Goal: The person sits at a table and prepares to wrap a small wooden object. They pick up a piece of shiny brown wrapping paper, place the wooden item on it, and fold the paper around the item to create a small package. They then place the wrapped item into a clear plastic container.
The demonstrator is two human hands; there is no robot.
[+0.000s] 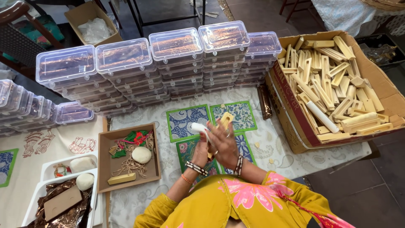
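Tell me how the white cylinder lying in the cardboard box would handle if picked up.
The white cylinder looks stiff and smooth, so probably slippery. Being round, it would likely roll on a flat surface. It rests loosely across wooden pieces, so lifting it seems easy.

Dark tiled floor (371,185), patterned white cloth (139,198) underfoot, wooden chair (19,17) and metal table legs (168,17) beyond.

Many clear plastic boxes (175,63) are stacked in rows at the back. A big cardboard box (295,122) on the right is full of pale wooden pieces (333,80). A small brown tray (105,169) holds a white stone (141,154) and strings.
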